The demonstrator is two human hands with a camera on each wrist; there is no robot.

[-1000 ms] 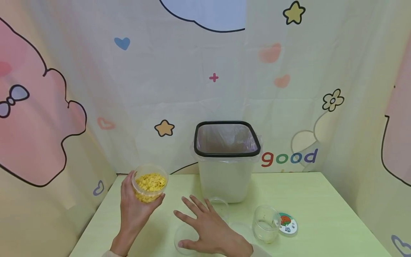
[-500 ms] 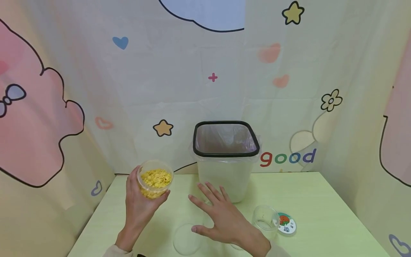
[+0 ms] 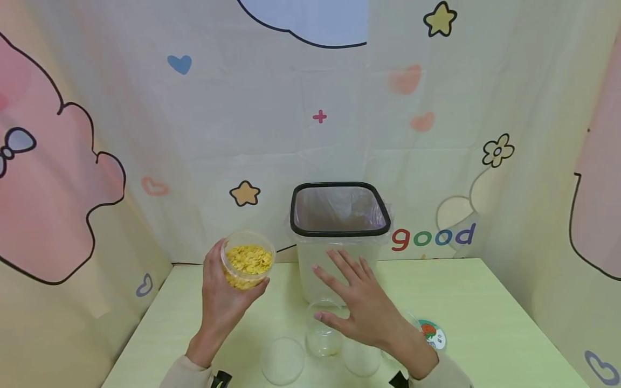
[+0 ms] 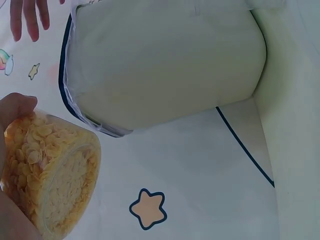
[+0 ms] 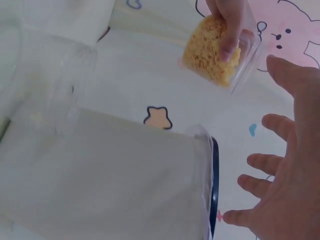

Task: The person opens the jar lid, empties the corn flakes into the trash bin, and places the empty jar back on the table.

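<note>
In the head view my left hand grips a clear plastic jar from its left and near side, with the thumb on the right. Yellow flakes fill it partway, and it tilts a little, mouth up. The left wrist view shows its base with flakes against the wall. My right hand hovers with spread fingers, holding nothing, in front of the waste bin. Beneath it an empty clear jar stands on the table. The right wrist view also shows the spread right hand.
The white bin with a black rim and a bag liner stands at the table's back. Two clear round lids lie near the front. On the right, a printed round lid lies beside another clear jar, mostly hidden by the right forearm.
My left hand has carried the jar of flakes to the right and slightly up. My right hand has moved right and up, fingers still spread, uncovering the empty jar and a lid.
</note>
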